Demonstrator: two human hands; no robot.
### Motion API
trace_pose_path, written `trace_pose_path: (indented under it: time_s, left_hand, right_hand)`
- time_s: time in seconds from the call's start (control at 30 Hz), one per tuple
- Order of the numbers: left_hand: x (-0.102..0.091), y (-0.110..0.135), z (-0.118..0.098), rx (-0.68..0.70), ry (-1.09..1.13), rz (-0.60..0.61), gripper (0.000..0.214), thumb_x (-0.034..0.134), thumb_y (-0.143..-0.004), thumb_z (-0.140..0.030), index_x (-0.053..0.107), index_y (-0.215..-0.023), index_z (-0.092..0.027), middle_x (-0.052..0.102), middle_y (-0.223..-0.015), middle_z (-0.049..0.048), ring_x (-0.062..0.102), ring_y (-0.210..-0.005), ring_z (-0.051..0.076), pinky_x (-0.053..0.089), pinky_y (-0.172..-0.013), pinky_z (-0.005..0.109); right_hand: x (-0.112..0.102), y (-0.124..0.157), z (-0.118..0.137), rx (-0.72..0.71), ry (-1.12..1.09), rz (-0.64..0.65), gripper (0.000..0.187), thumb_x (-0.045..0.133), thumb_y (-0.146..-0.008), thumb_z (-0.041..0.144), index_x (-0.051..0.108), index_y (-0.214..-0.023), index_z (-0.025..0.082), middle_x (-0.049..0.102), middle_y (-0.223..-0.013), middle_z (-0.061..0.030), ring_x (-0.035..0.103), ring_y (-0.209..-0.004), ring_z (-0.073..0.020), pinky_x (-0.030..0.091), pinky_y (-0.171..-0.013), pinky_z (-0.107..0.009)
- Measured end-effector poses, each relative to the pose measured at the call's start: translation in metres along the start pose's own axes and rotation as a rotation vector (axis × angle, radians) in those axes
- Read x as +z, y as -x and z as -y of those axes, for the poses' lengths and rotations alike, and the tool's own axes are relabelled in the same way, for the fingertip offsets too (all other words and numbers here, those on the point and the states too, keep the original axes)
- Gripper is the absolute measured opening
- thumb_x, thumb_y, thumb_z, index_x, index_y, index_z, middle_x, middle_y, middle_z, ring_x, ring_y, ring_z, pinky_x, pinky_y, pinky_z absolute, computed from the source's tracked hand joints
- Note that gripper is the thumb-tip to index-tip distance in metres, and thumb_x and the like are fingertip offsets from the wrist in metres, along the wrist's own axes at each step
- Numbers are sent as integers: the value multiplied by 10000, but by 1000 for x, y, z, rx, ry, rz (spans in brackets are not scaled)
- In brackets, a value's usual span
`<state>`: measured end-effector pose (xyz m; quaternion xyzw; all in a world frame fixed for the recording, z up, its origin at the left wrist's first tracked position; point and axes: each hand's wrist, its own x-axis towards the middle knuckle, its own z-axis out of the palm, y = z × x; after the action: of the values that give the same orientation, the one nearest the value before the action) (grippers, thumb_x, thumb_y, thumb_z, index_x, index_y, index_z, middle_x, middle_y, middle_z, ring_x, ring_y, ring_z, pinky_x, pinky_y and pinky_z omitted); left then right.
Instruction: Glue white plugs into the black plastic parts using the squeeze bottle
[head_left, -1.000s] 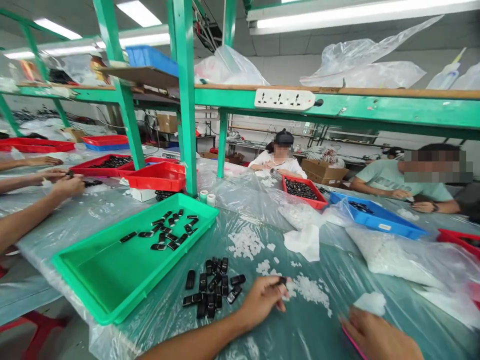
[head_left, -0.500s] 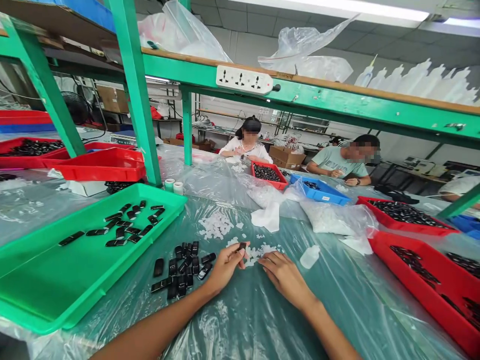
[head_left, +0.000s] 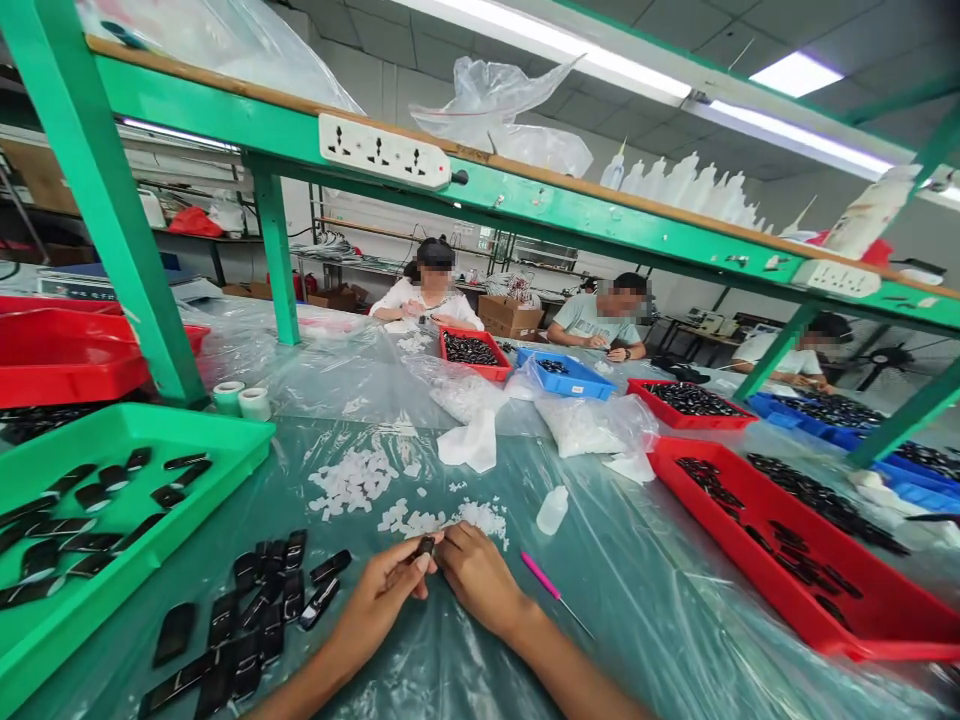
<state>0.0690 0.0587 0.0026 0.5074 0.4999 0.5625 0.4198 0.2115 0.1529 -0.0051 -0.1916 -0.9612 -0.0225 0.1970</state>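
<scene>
Our grn table, clear plastic sheet over it. On L we have grn tray, pile of blk pcs just beside. Ctr: wht bits in heaps. To R: sm. bottle, pink-hndl tool, long red tray. Farther back we note clear bag, blue tray, two spools

Factory workshop: parts trays, power strip, co-workers at bench.

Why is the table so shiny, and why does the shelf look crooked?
In the head view, the clear plastic sheet shows pale, wrinkly glare, likely from the bright ceiling light; in the head view too, the green shelf slants down to the right, perhaps from a tilted view; and there, the dark piece in the left hand looks too small to make out.
</scene>
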Motion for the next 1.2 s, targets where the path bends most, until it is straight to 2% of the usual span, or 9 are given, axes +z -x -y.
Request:
trace_pose_path:
  time_s: [0.13, 0.23, 0.53, 0.7, 0.8, 0.9, 1.03, 1.2]
  left_hand:
    - [4, 6, -4, -50, 6, 66, 388, 509, -868, -419, 600, -1151, -170, 610, -814, 40, 546, -651, 153, 436, -639, 250]
    - [4, 9, -7, -73, 6, 52, 402, 515, -861, -424, 605, -1150, -159, 598, -797, 40, 541, -634, 149, 428, -627, 250]
    - [2, 10, -5, -99, 41, 55, 443, 513, -860, -436, 589, -1176, -134, 600, -792, 55, 543, -646, 152, 409, -640, 261]
    - [1, 9, -4, -103, 66, 55, 423, 524, -866, -408, 586, -1174, -125, 606, -788, 61, 540, -655, 150, 406, -655, 264]
    - [1, 9, -4, -96, 95, 88, 392, 522, -871, -400, 600, -1153, -139, 593, -799, 54, 534, -663, 144, 401, -645, 254]
    - [2, 8, -5, -115, 127, 126, 388, 527, -865, -410, 613, -1132, -142, 581, -780, 44, 516, -631, 129, 385, -614, 238]
    - [3, 8, -7, -141, 163, 153, 396, 535, -856, -424, 621, -1116, -138, 568, -757, 37, 493, -598, 115, 367, -592, 226]
    - [2, 7, -8, -134, 158, 137, 371, 509, -871, -426, 645, -1041, -125, 552, -736, 33, 489, -597, 117, 371, -597, 228]
  right_hand:
    - [-1, 5, -2, 85, -64, -40, 195, 525, -868, 182, 586, -1053, 186, 615, -974, -51, 544, -920, -194, 449, -792, -325]
    - [-2, 6, -3, 119, -107, -44, 163, 535, -855, 169, 605, -1000, 197, 612, -951, -48, 541, -917, -206, 443, -783, -346]
    - [-3, 6, -3, 83, -210, -34, 157, 553, -819, 114, 628, -910, 217, 613, -956, -33, 525, -924, -215, 410, -810, -361]
    - [-3, 8, 0, 127, -291, -76, 154, 528, -820, 104, 633, -869, 206, 625, -935, -49, 540, -907, -220, 418, -803, -373]
    - [-7, 10, 2, 179, -379, -113, 135, 550, -789, 93, 619, -824, 204, 635, -874, -32, 566, -849, -204, 445, -759, -338]
    - [-14, 13, 4, 270, -476, -167, 141, 525, -802, 90, 599, -859, 195, 633, -806, -19, 590, -754, -173, 470, -679, -289]
    - [-21, 16, 4, 336, -581, -228, 162, 501, -836, 126, 604, -945, 188, 641, -898, -43, 601, -840, -169, 479, -745, -284]
    - [-18, 16, 3, 428, -857, -210, 171, 535, -840, 192, 650, -963, 224, 651, -931, -45, 607, -849, -182, 485, -746, -281]
